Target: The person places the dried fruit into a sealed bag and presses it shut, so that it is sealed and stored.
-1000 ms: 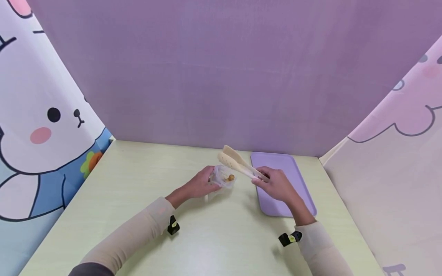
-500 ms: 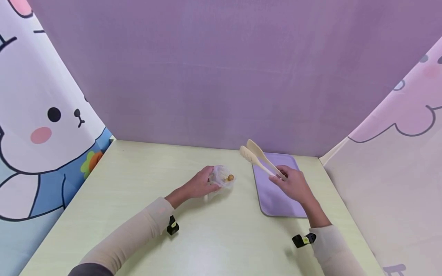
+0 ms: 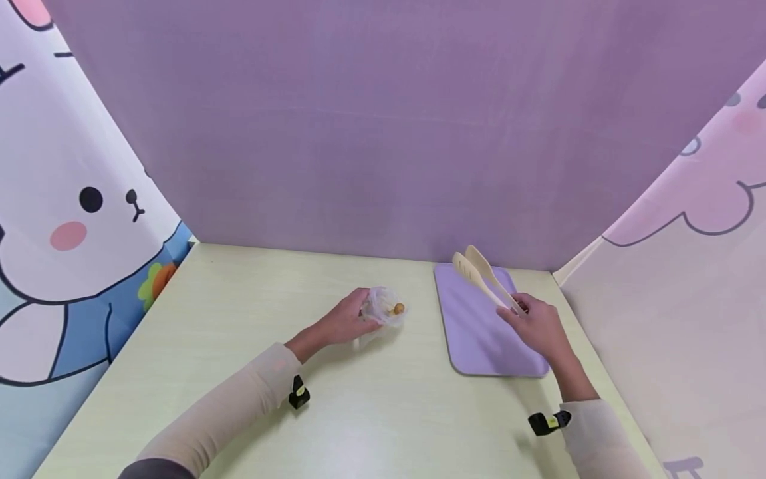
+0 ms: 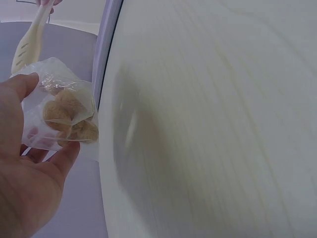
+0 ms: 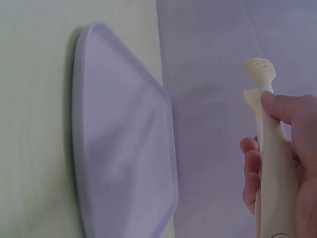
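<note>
My left hand (image 3: pixel 347 318) grips a clear plastic bag (image 3: pixel 383 303) above the middle of the table. Inside the bag are several round brown balls (image 4: pixel 72 106), perhaps food; the left wrist view shows them through the plastic. In my right hand (image 3: pixel 535 326) is a pair of cream-coloured tongs (image 3: pixel 487 276), held between thumb and fingers. The tongs' two arms stand apart at the tips, with nothing between them. They hover over the purple tray (image 3: pixel 473 339), and the right wrist view shows the tray (image 5: pixel 124 148) bare.
The pale wooden table (image 3: pixel 251 279) runs back to a purple wall (image 3: pixel 359 133). Cartoon-printed panels stand at the left (image 3: pixel 48 166) and right (image 3: pixel 688 299). The tray lies near the table's back right corner.
My right hand has moved to the right with the tongs, from beside the bag to over the tray. The left hand and the bag have stayed in place.
</note>
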### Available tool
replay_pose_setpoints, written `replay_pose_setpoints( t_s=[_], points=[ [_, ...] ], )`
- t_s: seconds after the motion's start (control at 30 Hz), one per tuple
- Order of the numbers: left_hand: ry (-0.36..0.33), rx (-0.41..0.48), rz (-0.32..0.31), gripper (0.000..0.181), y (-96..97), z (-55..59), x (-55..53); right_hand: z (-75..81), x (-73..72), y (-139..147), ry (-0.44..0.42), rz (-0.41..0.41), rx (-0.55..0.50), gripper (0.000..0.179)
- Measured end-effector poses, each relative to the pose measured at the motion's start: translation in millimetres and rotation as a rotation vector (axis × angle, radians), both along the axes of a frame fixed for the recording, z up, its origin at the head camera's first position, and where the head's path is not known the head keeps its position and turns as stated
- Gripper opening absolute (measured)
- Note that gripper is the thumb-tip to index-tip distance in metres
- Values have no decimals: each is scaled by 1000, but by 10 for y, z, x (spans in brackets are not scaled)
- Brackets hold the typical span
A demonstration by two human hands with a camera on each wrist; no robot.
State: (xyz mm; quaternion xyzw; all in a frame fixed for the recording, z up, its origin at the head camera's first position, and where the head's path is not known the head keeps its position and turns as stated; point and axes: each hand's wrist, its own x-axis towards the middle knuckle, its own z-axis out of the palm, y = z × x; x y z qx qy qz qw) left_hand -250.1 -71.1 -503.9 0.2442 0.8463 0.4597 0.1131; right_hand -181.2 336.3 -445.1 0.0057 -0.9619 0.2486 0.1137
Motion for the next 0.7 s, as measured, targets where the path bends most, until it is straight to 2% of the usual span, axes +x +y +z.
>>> replay_pose_setpoints(
  t_s=[0.23,0.7],
  points=[
    [-7,12,4,70,-21,-2,-1,-42,57,187,1,-54,28,53],
    [-2,11,-4,70,-59,15,15,-255,155,478,-43,-164,46,54]
  ],
)
